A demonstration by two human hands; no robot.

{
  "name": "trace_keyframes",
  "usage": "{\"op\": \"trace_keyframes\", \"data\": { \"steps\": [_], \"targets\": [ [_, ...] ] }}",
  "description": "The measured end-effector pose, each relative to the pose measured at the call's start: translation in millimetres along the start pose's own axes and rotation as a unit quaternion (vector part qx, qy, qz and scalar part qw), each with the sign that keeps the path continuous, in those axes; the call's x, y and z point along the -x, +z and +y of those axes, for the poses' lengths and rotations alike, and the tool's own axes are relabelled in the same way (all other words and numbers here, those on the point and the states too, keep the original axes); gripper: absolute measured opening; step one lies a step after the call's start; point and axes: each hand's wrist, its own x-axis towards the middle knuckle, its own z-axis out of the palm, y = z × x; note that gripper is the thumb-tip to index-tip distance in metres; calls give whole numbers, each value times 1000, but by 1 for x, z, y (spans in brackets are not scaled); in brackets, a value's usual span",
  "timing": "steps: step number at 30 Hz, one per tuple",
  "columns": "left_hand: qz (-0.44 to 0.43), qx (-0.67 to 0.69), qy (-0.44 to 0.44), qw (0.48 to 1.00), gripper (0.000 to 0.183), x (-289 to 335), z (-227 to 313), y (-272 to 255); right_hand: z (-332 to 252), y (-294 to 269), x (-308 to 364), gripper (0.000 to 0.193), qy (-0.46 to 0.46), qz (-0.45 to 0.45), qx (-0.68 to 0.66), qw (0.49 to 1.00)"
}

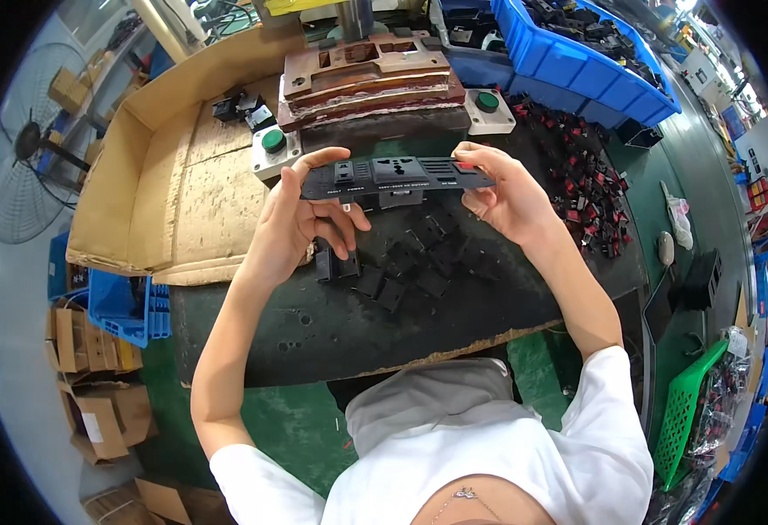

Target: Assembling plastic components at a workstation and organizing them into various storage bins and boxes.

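A long black socket panel, with a universal outlet in its middle and a small red part near its right end, is held level above the bench. My left hand grips its left end, thumb and forefinger at the edge, the other fingers curled beneath. At the right end, my right hand pinches the panel between thumb and fingers. Below lie several loose black plastic housings on the dark bench top. Just beyond the panel stands a press fixture of stacked brown metal plates.
Green push buttons on pale boxes flank the fixture. An open cardboard tray with a few black parts stands at left. Many small red and black switches are heaped at right, near a blue bin of black parts.
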Motion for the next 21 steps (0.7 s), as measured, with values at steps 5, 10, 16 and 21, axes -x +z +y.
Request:
{"op": "trace_keyframes", "data": {
  "steps": [5,10,16,21],
  "targets": [
    [69,77,-11,995,46,-4,-6,5,1,9,-1,6,-40,59,-7,997],
    [142,20,-81,986,16,-6,-7,1,0,12,3,7,-152,40,164,974],
    [79,-51,-82,992,17,-2,9,-6,2,12,6,10,-222,34,226,948],
    [86,-73,-43,993,22,2,13,-7,2,14,8,11,-231,20,240,943]
  ]
}}
